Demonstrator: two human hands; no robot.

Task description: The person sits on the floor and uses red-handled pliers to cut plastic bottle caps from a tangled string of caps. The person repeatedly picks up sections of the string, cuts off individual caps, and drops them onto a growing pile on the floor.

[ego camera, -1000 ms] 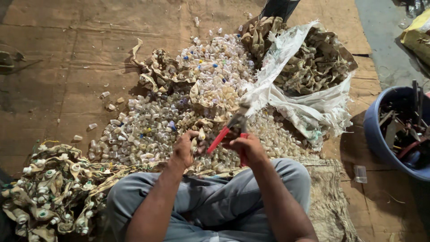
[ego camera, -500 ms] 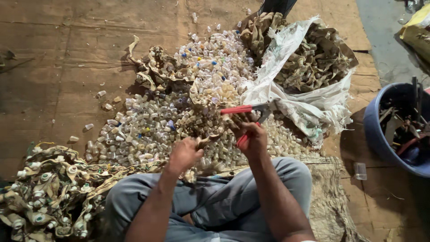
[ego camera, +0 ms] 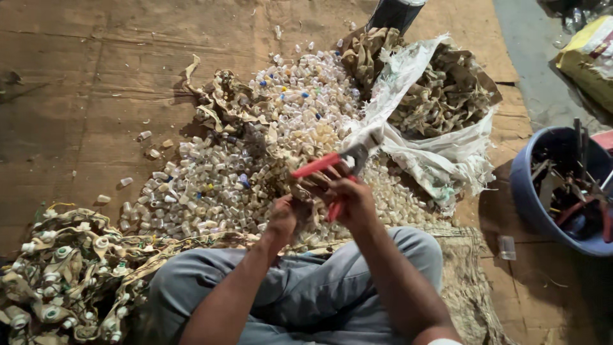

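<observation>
Hemmed in ahead by a wide heap of small plastic caps, spread right up to the knees. Blocked further right by an open white sack full of brownish scraps. Crowded at lower left by a pile of crumpled pouches with spouts. Barred at far right by a blue tub of tools. Open room over bare cardboard flooring at upper left, with only a few stray caps. Narrow gap between sack and tub.

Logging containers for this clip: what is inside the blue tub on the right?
The blue tub holds a jumble of dark metal scraps and red-handled tools. Its bottom is hidden under them, and the frame edge cuts off its right side.
</observation>
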